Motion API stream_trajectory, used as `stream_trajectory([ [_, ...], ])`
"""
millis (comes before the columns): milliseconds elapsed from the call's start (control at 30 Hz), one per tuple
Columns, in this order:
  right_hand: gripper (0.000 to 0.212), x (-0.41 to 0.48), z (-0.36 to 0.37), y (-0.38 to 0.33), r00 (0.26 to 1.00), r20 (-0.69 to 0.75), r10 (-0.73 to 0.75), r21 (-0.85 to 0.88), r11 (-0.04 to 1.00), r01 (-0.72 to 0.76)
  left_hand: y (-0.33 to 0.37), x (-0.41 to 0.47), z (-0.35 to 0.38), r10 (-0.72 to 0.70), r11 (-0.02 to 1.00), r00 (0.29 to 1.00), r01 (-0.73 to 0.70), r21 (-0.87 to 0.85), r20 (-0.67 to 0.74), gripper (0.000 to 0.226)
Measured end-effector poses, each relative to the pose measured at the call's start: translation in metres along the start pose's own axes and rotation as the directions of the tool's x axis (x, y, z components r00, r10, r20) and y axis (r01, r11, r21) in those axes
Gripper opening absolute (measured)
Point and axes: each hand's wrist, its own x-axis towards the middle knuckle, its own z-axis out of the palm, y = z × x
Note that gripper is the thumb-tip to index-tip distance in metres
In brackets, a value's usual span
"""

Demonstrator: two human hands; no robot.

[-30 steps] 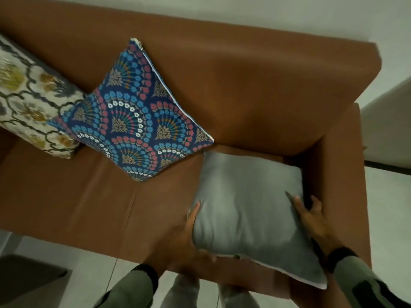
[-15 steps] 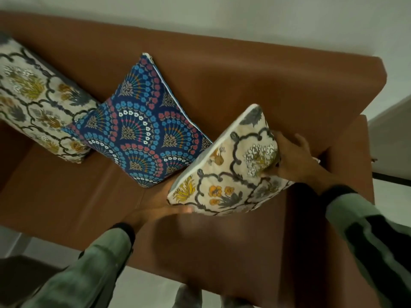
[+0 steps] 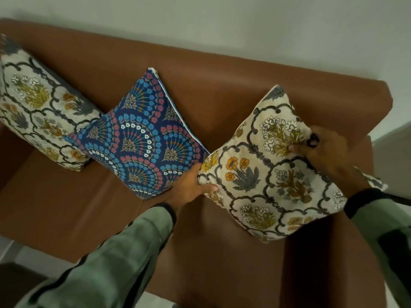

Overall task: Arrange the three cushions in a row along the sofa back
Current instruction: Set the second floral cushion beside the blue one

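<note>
Both hands (image 3: 255, 170) grip the cream floral cushion (image 3: 266, 174), standing on its corner.

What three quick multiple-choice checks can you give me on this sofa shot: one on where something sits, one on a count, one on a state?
1. Where is the blue fan-pattern cushion?
A. Between the two cream floral cushions
B. At the far right end of the sofa
C. On the floor

2. How many cushions show on the sofa?
A. Two
B. Three
C. Four

3. What is the state of the right-hand cream floral cushion?
A. Lying untouched, flat on the seat
B. Gripped at its side corners by both hands
C. Held by one hand only

Answers: 1 A, it stands between the left cream floral cushion and the right-hand one. 2 B, two cream florals plus one blue. 3 B, the left hand pinches its left corner while the right hand grips its right side.
</note>
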Motion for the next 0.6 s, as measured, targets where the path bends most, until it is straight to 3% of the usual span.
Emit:
stream_trajectory([
  [167,0.035,0.007,0.010,0.022,0.997,-0.075,0.011,0.041,0.999,-0.008,-0.002,0.021,0.019,-0.004,0.995,0.997,0.012,0.104,-0.072,0.076],
  [333,0.038,-0.002,0.012,0.024,0.994,-0.059,0.088,0.083,0.993,-0.083,-0.004,0.030,0.015,0.051,0.980,0.998,-0.041,0.195,-0.044,0.082],
  [400,0.053,-0.008,0.006,0.027,0.983,0.006,0.182,0.094,0.979,-0.182,0.001,0.034,0.011,0.131,0.895,0.991,-0.105,0.433,-0.030,0.092],
  [467,0.075,-0.013,-0.002,0.027,0.973,-0.050,0.223,-0.052,0.973,-0.226,0.008,0.037,-0.003,0.317,0.742,0.947,-0.218,0.635,-0.045,0.097],
  [533,0.080,-0.018,-0.002,0.007,0.973,-0.229,0.024,-0.216,0.974,-0.075,0.016,0.045,-0.029,0.526,0.625,0.850,-0.354,0.696,-0.040,0.092],
  [600,0.075,-0.019,0.016,-0.028,0.953,-0.205,-0.225,-0.245,0.954,0.172,0.024,0.063,-0.060,0.586,0.499,0.807,-0.427,0.754,0.070,0.089],
])
